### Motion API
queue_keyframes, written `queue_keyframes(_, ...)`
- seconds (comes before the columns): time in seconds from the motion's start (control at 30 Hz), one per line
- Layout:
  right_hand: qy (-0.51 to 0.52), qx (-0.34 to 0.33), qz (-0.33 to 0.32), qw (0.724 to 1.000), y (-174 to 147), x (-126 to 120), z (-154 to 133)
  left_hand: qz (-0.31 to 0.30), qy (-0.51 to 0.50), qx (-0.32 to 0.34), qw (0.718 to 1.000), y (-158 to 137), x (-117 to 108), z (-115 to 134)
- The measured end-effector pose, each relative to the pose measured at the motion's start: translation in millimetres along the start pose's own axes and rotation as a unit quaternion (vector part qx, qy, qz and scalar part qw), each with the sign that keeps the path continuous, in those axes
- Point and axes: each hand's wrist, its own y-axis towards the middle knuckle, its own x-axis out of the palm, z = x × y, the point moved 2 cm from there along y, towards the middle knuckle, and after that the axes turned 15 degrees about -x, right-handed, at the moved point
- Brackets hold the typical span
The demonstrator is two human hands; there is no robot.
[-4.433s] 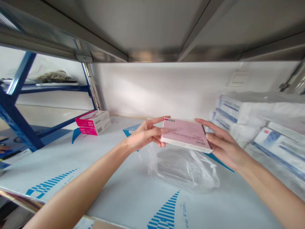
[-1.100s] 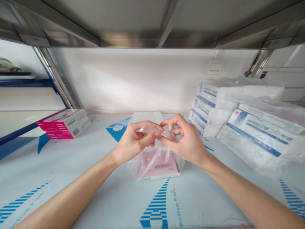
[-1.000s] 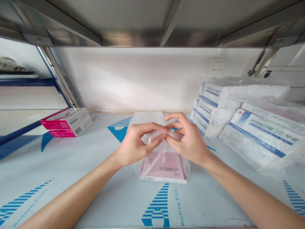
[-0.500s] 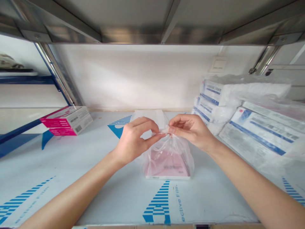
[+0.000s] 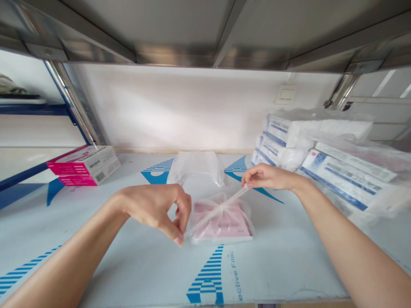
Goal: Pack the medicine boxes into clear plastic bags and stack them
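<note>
A clear plastic bag (image 5: 205, 233) lies on the film-covered shelf, with a flat pink box (image 5: 236, 231) inside it. The bag's two ends are drawn out taut in opposite directions from a gathered crossing above the box. My left hand (image 5: 163, 211) pinches one end at the near left of the box, thumb and fingers closed. At the far right, my right hand (image 5: 261, 176) pinches the other end, its fingers curled shut. Both hands are close above the shelf surface.
Flat white plastic bags (image 5: 197, 164) lie at the back. Two pink-and-white boxes (image 5: 85, 167) are stacked at left. Wrapped white-and-blue packages (image 5: 343, 175) stand at right. A metal shelf (image 5: 180, 30) hangs overhead, and a blue film-covered surface (image 5: 141, 269) lies beneath.
My hands have moved apart, the left toward the near left, the right slightly away to the right. The bag's top is now pulled into two taut strands low over the box.
</note>
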Motion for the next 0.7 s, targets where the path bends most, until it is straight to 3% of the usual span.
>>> queue_keyframes(0.17, -0.049, -0.010, -0.014, 0.999, 1.8, 3.8, 5.3, -0.054, 0.016, -0.036, 0.998, 2.3, 3.6, 2.8)
queue_keyframes(0.37, -0.057, -0.131, 0.137, 0.980, 24.2, 39.2, -30.5, 0.044, 0.012, 0.023, 0.999, 8.0, 5.8, 2.4)
queue_keyframes(0.53, -0.259, -0.180, 0.078, 0.946, 41.8, 86.9, -50.1, 0.063, 0.000, 0.044, 0.997, 17.4, 14.2, 3.9)
queue_keyframes(0.7, -0.315, -0.189, 0.027, 0.930, 43.1, 103.3, -47.7, 0.030, 0.008, -0.003, 0.999, 25.6, 20.7, 0.9)
